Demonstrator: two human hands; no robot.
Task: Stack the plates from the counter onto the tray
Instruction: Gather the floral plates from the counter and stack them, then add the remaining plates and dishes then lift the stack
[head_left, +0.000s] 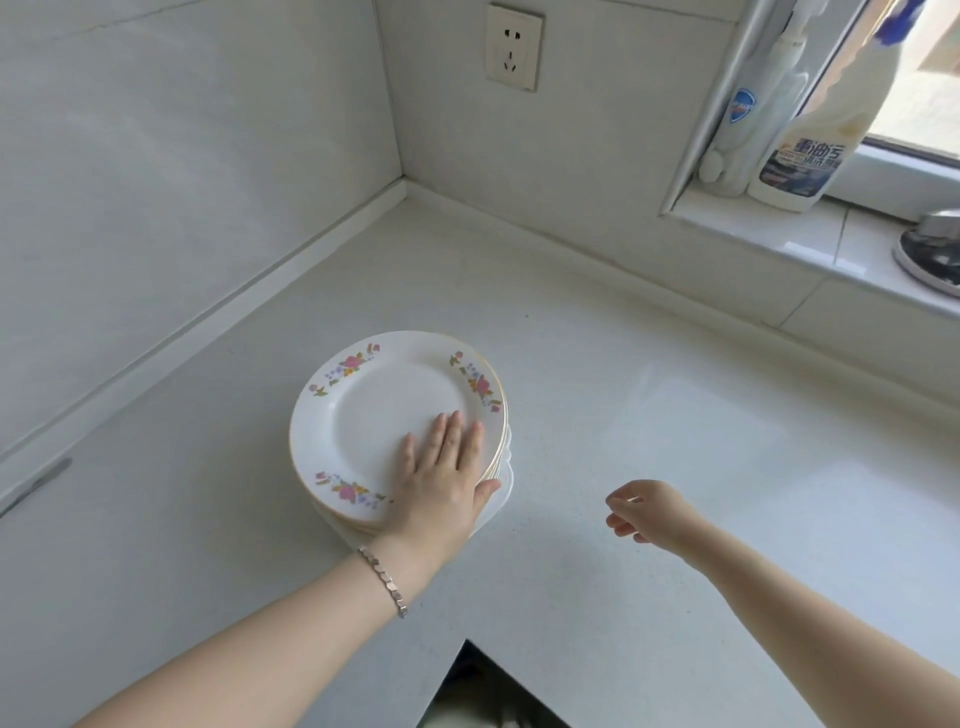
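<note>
A stack of white plates with pink flower prints and gold rims (379, 410) stands on a white tray (505, 483), of which only the right edge shows beneath the stack. My left hand (441, 478) lies flat on the top plate's near right side, fingers together and thumb down against the rims. Off to the right of the stack, my right hand (641, 512) hovers over the counter with loosely curled fingers and nothing in it.
The white counter (649, 415) runs into a corner with tiled walls. A wall socket (513, 48) is at the back. Two cleaner bottles (802, 150) and a metal object (932, 249) stand on the window sill at right. The counter's inner corner edge (467, 642) lies near me.
</note>
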